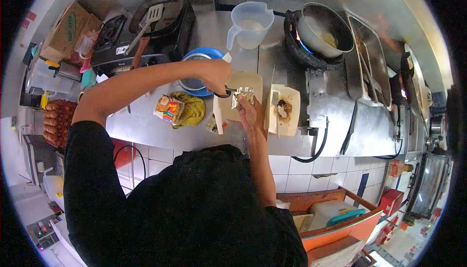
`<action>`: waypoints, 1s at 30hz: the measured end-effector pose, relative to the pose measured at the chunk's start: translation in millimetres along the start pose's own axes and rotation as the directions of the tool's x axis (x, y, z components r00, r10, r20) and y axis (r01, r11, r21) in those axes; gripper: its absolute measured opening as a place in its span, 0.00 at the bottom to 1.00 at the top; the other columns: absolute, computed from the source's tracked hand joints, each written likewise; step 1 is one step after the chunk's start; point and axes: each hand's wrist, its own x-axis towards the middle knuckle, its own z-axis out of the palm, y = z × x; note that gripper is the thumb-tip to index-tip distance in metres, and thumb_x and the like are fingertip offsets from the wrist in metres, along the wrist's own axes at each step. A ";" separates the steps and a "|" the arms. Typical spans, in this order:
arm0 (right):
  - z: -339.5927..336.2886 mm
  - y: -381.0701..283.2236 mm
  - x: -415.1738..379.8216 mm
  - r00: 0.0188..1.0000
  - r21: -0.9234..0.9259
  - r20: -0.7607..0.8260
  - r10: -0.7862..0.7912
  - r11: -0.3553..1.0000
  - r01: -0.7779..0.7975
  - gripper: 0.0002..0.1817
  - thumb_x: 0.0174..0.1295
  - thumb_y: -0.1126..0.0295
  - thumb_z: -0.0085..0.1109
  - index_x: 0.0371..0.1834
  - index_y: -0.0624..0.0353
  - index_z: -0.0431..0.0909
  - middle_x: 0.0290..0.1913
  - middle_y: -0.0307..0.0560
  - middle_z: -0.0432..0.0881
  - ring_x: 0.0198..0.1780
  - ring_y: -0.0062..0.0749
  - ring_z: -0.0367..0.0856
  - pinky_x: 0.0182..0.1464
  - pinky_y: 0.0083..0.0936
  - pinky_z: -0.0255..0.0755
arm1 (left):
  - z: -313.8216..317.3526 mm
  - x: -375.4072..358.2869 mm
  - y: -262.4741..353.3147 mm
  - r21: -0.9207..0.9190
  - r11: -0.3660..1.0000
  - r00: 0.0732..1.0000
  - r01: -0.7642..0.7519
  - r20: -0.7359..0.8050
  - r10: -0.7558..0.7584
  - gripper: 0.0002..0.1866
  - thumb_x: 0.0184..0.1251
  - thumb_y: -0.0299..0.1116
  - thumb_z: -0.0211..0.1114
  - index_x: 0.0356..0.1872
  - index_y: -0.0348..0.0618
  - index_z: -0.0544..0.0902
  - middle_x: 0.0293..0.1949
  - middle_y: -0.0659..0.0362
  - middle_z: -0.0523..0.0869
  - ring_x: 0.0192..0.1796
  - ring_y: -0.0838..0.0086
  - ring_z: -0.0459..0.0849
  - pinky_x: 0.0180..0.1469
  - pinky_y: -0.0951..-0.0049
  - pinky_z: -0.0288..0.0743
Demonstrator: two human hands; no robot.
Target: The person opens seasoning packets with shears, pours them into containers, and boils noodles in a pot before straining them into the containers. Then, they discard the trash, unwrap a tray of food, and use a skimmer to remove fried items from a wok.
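My left hand (216,76) is closed on a pair of scissors, its black handle (223,94) showing below the fingers. The blades reach toward a small silver foil sachet (242,97), which my right hand (250,115) pinches from below. Both hands are over an open paper food box (250,80). To the left lie an opened instant noodle packet (168,108) and a yellow-green cloth (190,110). A second paper box (290,125), holding a fork and dark food remains, stands just right of my right hand.
A pot (315,36) sits over a blue flame at the back right, beside a metal tray (360,80). Behind my hands are a plastic measuring jug (250,24) and a blue bowl (202,92). A spatula (154,14) rests across a black griddle; egg trays (59,121) are far left.
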 end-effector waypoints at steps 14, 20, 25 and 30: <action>8.1 -3.5 -2.3 1.000 -0.046 -0.022 -0.008 0.999 0.007 0.26 0.61 0.78 0.64 0.61 0.67 0.67 0.53 0.48 0.78 0.55 0.35 0.79 0.61 0.28 0.74 | -0.7 1.6 9.0 -0.115 0.990 0.997 0.081 0.008 -0.081 0.19 0.42 0.43 0.66 0.12 0.33 0.81 0.14 0.53 0.82 0.19 0.66 0.84 0.24 0.63 0.77; 6.1 -5.3 -3.4 0.999 -0.091 -0.032 -0.021 0.996 0.018 0.25 0.61 0.76 0.64 0.61 0.67 0.68 0.52 0.47 0.79 0.54 0.33 0.79 0.60 0.28 0.74 | 6.0 8.1 4.3 -0.057 0.998 0.998 0.009 -0.056 -0.012 0.19 0.42 0.43 0.67 0.13 0.32 0.81 0.14 0.48 0.81 0.19 0.61 0.83 0.24 0.61 0.76; 11.0 -6.5 -5.1 1.000 -0.106 0.017 0.008 0.994 -0.006 0.23 0.62 0.76 0.64 0.59 0.66 0.69 0.51 0.45 0.79 0.52 0.29 0.79 0.55 0.24 0.74 | 3.4 8.8 9.4 -0.076 0.996 0.998 0.047 -0.025 -0.049 0.19 0.44 0.43 0.66 0.13 0.32 0.81 0.13 0.49 0.81 0.18 0.62 0.83 0.23 0.63 0.76; 4.4 -3.8 -3.2 1.000 -0.111 0.019 -0.015 0.994 0.017 0.22 0.62 0.73 0.64 0.58 0.67 0.70 0.51 0.46 0.79 0.51 0.30 0.79 0.53 0.25 0.75 | -3.2 7.1 17.4 -0.115 0.992 0.998 0.055 0.006 -0.055 0.17 0.45 0.42 0.66 0.14 0.34 0.82 0.14 0.52 0.83 0.19 0.67 0.84 0.24 0.67 0.78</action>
